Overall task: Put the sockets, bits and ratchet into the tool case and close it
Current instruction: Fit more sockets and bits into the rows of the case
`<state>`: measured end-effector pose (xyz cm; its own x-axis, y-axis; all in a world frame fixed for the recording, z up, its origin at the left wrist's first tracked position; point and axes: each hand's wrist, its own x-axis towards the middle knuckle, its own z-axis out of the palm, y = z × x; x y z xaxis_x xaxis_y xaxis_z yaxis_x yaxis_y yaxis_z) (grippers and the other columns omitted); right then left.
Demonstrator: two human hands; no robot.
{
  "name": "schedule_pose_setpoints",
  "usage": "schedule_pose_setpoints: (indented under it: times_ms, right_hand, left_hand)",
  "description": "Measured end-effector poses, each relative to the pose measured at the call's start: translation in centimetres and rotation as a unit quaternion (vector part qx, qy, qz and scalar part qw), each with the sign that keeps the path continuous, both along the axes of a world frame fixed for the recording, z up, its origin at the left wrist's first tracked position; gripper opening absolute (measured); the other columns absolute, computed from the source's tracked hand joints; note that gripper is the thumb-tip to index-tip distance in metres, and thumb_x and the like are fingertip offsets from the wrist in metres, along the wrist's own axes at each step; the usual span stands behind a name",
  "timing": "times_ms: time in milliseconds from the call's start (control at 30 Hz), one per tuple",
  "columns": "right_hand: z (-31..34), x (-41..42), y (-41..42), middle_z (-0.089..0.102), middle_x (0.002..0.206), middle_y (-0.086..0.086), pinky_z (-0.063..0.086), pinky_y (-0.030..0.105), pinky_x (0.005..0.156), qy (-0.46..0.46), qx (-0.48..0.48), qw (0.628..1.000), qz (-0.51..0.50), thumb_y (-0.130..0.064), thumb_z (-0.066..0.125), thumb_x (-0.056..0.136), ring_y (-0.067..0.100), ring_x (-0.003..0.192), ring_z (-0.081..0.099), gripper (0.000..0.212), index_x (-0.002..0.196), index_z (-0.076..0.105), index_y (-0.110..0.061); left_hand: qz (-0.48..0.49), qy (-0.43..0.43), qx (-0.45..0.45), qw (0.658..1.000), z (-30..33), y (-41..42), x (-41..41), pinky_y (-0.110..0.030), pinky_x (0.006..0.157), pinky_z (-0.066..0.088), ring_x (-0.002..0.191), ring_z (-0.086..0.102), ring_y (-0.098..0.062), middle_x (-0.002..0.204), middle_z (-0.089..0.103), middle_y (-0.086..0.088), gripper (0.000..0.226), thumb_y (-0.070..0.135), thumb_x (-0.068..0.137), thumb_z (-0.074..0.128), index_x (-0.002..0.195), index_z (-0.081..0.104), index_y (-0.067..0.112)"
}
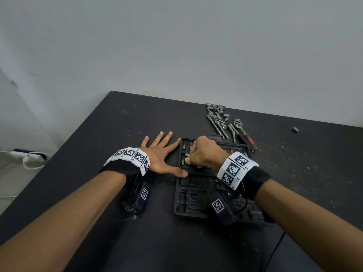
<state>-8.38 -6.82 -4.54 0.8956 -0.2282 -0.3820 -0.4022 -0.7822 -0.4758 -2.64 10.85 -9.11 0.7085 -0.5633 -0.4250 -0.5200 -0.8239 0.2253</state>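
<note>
A black tool case (181,199) lies open on the dark table, both halves flat. My right hand (204,152) is over the far half and pinches a small silver socket (188,154) at a slot near the left side; a few sockets sit in slots beside it. My left hand (162,154) lies flat on the table with fingers spread, its thumb touching the case's left edge at the hinge. A pile of loose sockets and bits (217,114) lies beyond the case, with the ratchet (243,132), red-handled, to its right.
The table's back edge meets a white wall. One small dark bit (295,129) lies alone at the far right. A white power strip with cables (29,157) is on the floor to the left. Marker bands and black units are strapped to both wrists.
</note>
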Motion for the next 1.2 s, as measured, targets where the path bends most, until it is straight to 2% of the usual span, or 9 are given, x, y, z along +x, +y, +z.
schedule_pose_setpoints:
  times_ms: [167, 233, 333, 567, 667, 867, 1000, 1100, 1200]
  right_hand:
    - [-0.3, 0.0, 0.9, 0.062, 0.117, 0.013, 0.058, 0.042, 0.092, -0.014, -0.075, 0.996, 0.036, -0.032, 0.081, 0.08, 0.031, 0.104, 0.067, 0.045, 0.115, 0.062, -0.011]
    - [0.2, 0.2, 0.4, 0.07, 0.104, 0.012, 0.06, 0.035, 0.082, -0.012, -0.06, 0.996, 0.059, -0.03, 0.082, 0.082, 0.025, 0.09, 0.07, 0.037, 0.108, 0.067, -0.008]
    - [1.4, 0.2, -1.9, 0.071, 0.079, 0.015, 0.047, 0.028, 0.056, -0.004, 0.087, 0.993, 0.073, -0.022, 0.077, 0.091, 0.019, 0.064, 0.06, 0.02, 0.086, 0.072, -0.003]
    - [2.2, -0.6, -6.6, 0.078, 0.093, 0.011, 0.055, 0.02, 0.062, 0.009, 0.233, 0.969, 0.085, 0.001, 0.067, 0.096, 0.011, 0.071, 0.063, 0.017, 0.109, 0.075, 0.008]
    - [2.3, -0.4, -6.6, 0.078, 0.092, 0.018, 0.056, 0.021, 0.062, -0.014, 0.183, 0.972, 0.149, 0.0, 0.074, 0.09, 0.012, 0.068, 0.065, 0.015, 0.104, 0.076, 0.004]
    - [2.6, 0.6, -5.3, 0.078, 0.073, -0.009, 0.049, 0.012, 0.062, -0.017, 0.02, 0.961, 0.274, -0.014, 0.081, 0.084, -0.004, 0.06, 0.065, 0.009, 0.09, 0.084, -0.02]
    - [2.5, 1.2, -4.6, 0.075, 0.07, -0.018, 0.046, 0.016, 0.066, -0.005, -0.035, 0.958, 0.285, -0.022, 0.081, 0.081, -0.01, 0.062, 0.064, 0.01, 0.086, 0.084, -0.03]
    - [2.4, 1.4, -4.1, 0.075, 0.07, -0.013, 0.055, 0.026, 0.071, -0.003, -0.046, 0.963, 0.266, -0.023, 0.085, 0.076, -0.003, 0.064, 0.066, 0.011, 0.085, 0.081, -0.028]
    - [2.2, 1.2, -3.3, 0.075, 0.076, -0.004, 0.062, 0.036, 0.075, -0.017, -0.071, 0.972, 0.225, -0.022, 0.091, 0.067, 0.012, 0.072, 0.072, 0.031, 0.09, 0.07, -0.025]
  left_hand:
    - [0.001, -0.003, -0.007, 1.0, -0.1, 0.0, -0.1, -0.058, 0.116, -0.022, 0.142, -0.04, -0.01, 0.156, -0.04, 0.017, 0.14, 0.11, 0.039, 0.037, 0.151, -0.022, 0.052]
    - [0.0, -0.002, -0.006, 1.0, 0.0, 0.1, 0.0, -0.058, 0.116, -0.021, 0.143, -0.04, -0.01, 0.156, -0.04, 0.017, 0.14, 0.11, 0.039, 0.037, 0.151, -0.021, 0.052]
    - [0.003, 0.004, -0.005, 1.0, 0.0, 0.2, 0.1, -0.058, 0.116, -0.021, 0.142, -0.04, -0.01, 0.155, -0.041, 0.018, 0.139, 0.111, 0.039, 0.039, 0.15, -0.022, 0.053]
    - [-0.002, 0.011, -0.001, 1.0, -0.1, 0.1, 0.3, -0.058, 0.115, -0.022, 0.141, -0.042, -0.01, 0.154, -0.043, 0.019, 0.139, 0.111, 0.039, 0.038, 0.149, -0.024, 0.053]
    - [0.003, 0.011, 0.001, 1.0, -0.1, 0.1, 0.2, -0.058, 0.115, -0.022, 0.141, -0.042, -0.009, 0.154, -0.043, 0.02, 0.139, 0.111, 0.039, 0.038, 0.149, -0.024, 0.054]
    - [0.006, 0.007, 0.005, 1.0, -0.2, 0.1, 0.2, -0.058, 0.115, -0.021, 0.141, -0.042, -0.009, 0.154, -0.043, 0.02, 0.139, 0.111, 0.038, 0.038, 0.149, -0.023, 0.054]
    - [0.006, 0.005, 0.005, 1.0, -0.3, 0.2, 0.2, -0.058, 0.116, -0.021, 0.141, -0.042, -0.009, 0.153, -0.043, 0.02, 0.139, 0.111, 0.038, 0.038, 0.149, -0.024, 0.054]
    - [0.007, 0.006, 0.004, 1.0, -0.5, 0.2, 0.3, -0.058, 0.115, -0.022, 0.14, -0.042, -0.008, 0.153, -0.043, 0.021, 0.139, 0.111, 0.038, 0.038, 0.149, -0.024, 0.054]
    - [0.008, 0.004, 0.005, 1.0, -0.4, 0.1, 0.3, -0.057, 0.115, -0.022, 0.14, -0.042, -0.008, 0.153, -0.043, 0.021, 0.139, 0.111, 0.039, 0.039, 0.149, -0.023, 0.054]
